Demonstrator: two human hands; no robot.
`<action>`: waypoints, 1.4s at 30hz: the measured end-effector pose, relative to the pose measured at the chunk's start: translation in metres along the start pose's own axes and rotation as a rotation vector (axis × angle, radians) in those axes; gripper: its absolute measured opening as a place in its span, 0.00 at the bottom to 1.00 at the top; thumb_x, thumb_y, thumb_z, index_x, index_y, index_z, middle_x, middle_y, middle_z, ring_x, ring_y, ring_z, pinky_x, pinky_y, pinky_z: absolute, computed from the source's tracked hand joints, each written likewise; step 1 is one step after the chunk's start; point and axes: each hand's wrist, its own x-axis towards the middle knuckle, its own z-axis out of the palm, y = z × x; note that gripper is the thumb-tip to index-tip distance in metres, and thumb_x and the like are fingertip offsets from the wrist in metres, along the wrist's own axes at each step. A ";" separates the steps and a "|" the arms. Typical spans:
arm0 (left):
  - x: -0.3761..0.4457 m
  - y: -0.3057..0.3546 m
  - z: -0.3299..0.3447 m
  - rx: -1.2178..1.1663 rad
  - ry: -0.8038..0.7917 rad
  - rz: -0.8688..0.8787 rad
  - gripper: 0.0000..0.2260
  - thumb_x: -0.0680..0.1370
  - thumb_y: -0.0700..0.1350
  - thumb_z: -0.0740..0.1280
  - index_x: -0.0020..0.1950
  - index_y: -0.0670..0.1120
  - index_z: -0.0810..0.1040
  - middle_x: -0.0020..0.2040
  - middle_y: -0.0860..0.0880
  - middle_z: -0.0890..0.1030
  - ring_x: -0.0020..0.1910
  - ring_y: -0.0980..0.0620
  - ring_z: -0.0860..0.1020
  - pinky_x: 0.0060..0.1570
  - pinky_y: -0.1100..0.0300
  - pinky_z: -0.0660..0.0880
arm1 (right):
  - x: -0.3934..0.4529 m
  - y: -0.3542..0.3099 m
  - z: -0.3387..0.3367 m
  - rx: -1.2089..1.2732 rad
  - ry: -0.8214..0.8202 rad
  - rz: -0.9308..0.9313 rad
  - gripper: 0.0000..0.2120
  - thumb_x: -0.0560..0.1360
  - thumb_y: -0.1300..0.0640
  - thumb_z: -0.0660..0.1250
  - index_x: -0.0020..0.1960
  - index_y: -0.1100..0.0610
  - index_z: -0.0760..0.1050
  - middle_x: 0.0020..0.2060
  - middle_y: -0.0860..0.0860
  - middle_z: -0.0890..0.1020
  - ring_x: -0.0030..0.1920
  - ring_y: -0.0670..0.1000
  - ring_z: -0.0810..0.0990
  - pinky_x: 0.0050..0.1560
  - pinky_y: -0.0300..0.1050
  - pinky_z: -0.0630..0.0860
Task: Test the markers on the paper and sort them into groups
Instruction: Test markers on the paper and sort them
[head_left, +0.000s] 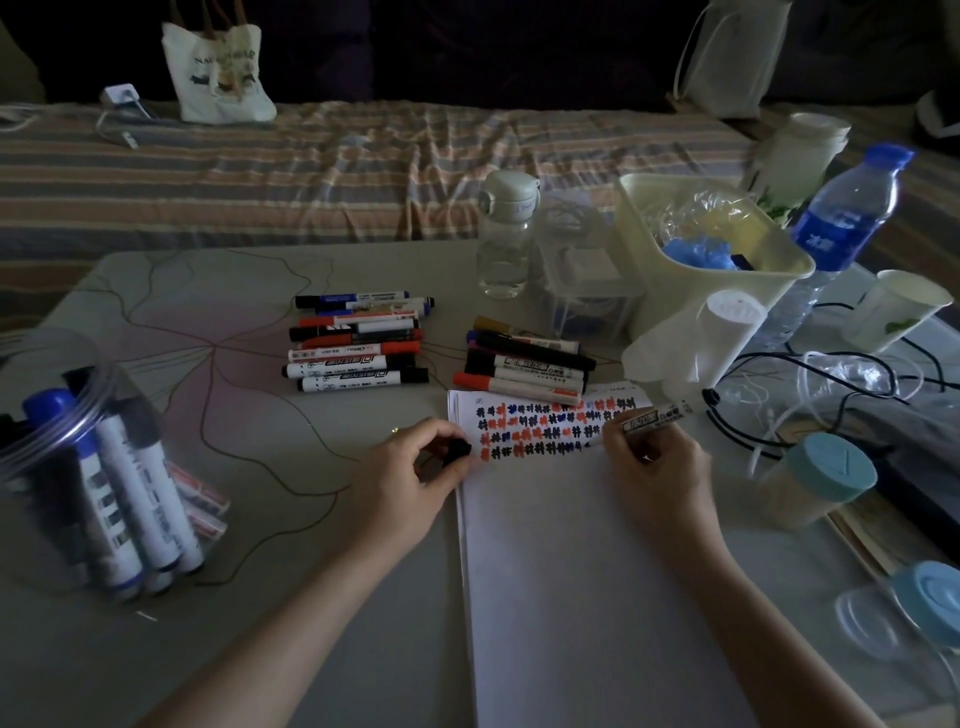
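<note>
Head view is dim throughout, so printed labels on the markers cannot be read. A white-barrelled marker (655, 417) is pinched in the curled fingers of the right hand (655, 457); its long axis runs from upper right down to lower left, and its tip is hidden behind the fingers, so contact with the page cannot be confirmed. A small black marker cap (457, 449) is pinched between thumb and fingertips of the left hand (413, 467), just at the left edge of the white sheet of paper (582, 571). Rows of black, red and blue test marks (545, 428) are seen across the top of the paper; the lower part of the sheet is cut off by the frame.

Two groups of markers are laid on the pale patterned surface (208, 312) beyond the paper: a larger left pile (358, 343) and a smaller right pile (524, 364), both lying roughly left to right. More markers are held in a clear plastic jar (78, 467) lying at the left, partly cut off and blurred. A cream plastic basket (717, 260), a clear water bottle with a white lid (506, 234) and a blue-labelled bottle (841, 223) are placed at the back right, with tangled cables beside them.
</note>
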 end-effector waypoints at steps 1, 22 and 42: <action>0.000 0.000 0.000 -0.001 -0.001 0.000 0.08 0.73 0.45 0.74 0.51 0.47 0.82 0.48 0.54 0.83 0.49 0.55 0.80 0.51 0.50 0.78 | 0.001 -0.001 0.000 -0.004 0.001 -0.006 0.17 0.72 0.47 0.68 0.32 0.58 0.73 0.27 0.55 0.77 0.26 0.43 0.65 0.26 0.37 0.64; -0.008 0.074 -0.055 -0.665 0.289 -0.417 0.03 0.74 0.42 0.73 0.47 0.48 0.82 0.44 0.50 0.85 0.43 0.55 0.83 0.42 0.66 0.77 | -0.013 -0.138 -0.028 0.535 -0.225 0.182 0.07 0.77 0.56 0.69 0.43 0.59 0.78 0.27 0.46 0.77 0.27 0.44 0.72 0.28 0.37 0.71; -0.068 0.074 -0.100 -1.074 0.258 -0.569 0.04 0.76 0.37 0.69 0.50 0.38 0.80 0.44 0.44 0.86 0.43 0.52 0.85 0.40 0.68 0.78 | -0.126 -0.188 0.001 0.599 -0.285 0.242 0.13 0.76 0.45 0.69 0.38 0.51 0.84 0.35 0.57 0.82 0.31 0.47 0.71 0.33 0.43 0.67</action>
